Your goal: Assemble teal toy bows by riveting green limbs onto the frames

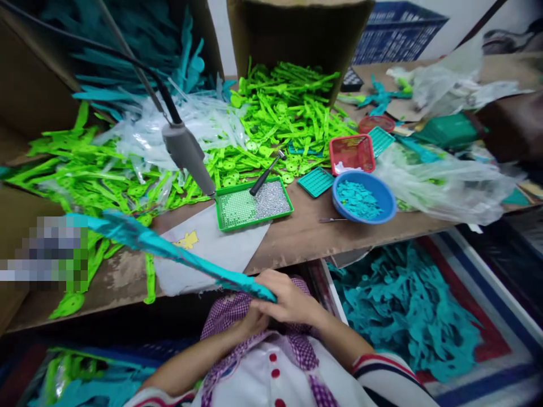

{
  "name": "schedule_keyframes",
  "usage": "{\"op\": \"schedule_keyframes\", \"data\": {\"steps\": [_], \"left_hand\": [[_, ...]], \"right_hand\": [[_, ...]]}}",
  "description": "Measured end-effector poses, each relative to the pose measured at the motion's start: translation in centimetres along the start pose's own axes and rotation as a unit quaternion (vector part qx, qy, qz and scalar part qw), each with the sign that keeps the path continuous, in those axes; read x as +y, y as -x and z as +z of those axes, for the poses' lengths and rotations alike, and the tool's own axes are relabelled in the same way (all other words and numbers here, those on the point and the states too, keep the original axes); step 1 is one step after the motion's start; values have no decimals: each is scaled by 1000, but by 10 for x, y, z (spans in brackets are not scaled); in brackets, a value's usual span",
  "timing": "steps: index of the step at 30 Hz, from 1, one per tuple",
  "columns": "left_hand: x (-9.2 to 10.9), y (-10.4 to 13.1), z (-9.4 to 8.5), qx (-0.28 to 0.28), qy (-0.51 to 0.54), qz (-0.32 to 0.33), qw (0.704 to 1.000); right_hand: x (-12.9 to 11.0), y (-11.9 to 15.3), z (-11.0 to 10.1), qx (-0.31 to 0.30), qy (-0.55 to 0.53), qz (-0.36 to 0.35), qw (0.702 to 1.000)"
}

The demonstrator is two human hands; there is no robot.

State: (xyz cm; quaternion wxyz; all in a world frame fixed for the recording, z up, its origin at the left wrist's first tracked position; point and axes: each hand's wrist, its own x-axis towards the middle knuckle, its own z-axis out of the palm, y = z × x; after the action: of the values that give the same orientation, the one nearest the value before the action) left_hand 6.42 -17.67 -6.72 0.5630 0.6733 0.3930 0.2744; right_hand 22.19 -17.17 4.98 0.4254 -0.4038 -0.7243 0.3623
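Note:
My right hand [288,298] is closed around the near end of a bundle of long teal plastic strips [182,253]. The bundle slants up to the left over the table edge, and its far end reaches a blurred patch. My left hand [256,320] sits just under the right one, close to the same end; its fingers are mostly hidden. Beyond the strips, a white cloth [178,271] with a yellow figure hangs over the edge. On its far side rests a green tray [254,217] of small silvery pieces, with a black-handled tool [265,176] lying across it.
Bright green plastic parts [280,113] pile up behind, spilling from a cardboard box [297,34]. A grey lamp-like tool [186,152] hangs over them. To the right stand a red basket [352,152] and a blue bowl [384,212] of teal bits. Teal parts [403,305] fill a bin below.

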Motion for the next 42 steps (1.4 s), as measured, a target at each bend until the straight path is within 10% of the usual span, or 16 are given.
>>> {"op": "schedule_keyframes", "data": {"steps": [6, 9, 14, 18, 25, 42], "left_hand": [[45, -36, 27, -211, 15, 91, 973], [62, -64, 28, -207, 48, 32, 977], [65, -136, -7, -80, 65, -36, 994], [55, -173, -35, 27, 26, -45, 998], [43, -174, -38, 22, 55, -63, 996], [46, -179, -37, 3, 81, -75, 994]], "right_hand": [[9, 52, -17, 287, 14, 159, 944], [29, 37, -31, 368, -28, 256, 894], [79, -9, -83, 322, -84, 229, 915], [104, -28, -126, 334, 151, 227, 902], [148, -77, -162, 166, 500, 375, 763], [134, -70, -180, 299, 529, 318, 728]]}}
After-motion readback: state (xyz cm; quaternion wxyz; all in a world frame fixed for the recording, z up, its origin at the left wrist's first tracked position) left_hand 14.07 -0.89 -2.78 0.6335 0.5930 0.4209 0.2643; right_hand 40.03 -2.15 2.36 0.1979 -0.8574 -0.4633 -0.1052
